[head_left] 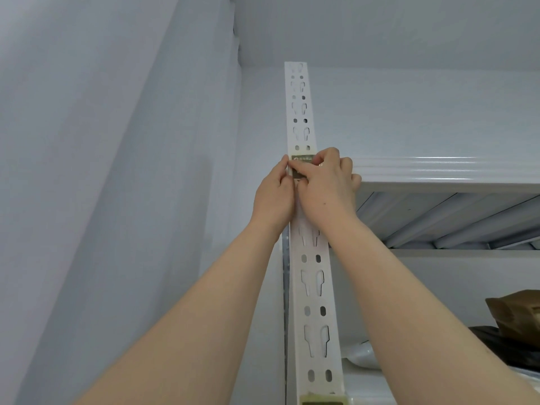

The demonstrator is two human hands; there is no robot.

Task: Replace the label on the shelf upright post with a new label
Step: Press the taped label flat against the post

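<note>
A white slotted upright post (313, 287) runs up the middle of the head view. A dark olive label (304, 160) with pale print sits across it at the level of the top shelf. My left hand (274, 197) holds the post's left edge, fingertips at the label's left end. My right hand (324, 185) covers the label's lower right part, its fingers curled over it and pinching at its edge. Most of the label is hidden under my fingers. A second olive label (323, 400) shows on the post at the bottom edge.
The white top shelf (438, 176) extends right from the post, ribbed underneath. On the shelf below lie a brown paper bag (517, 314), something black (496, 337) and a white object (361, 355). A pale wall (117, 171) stands on the left.
</note>
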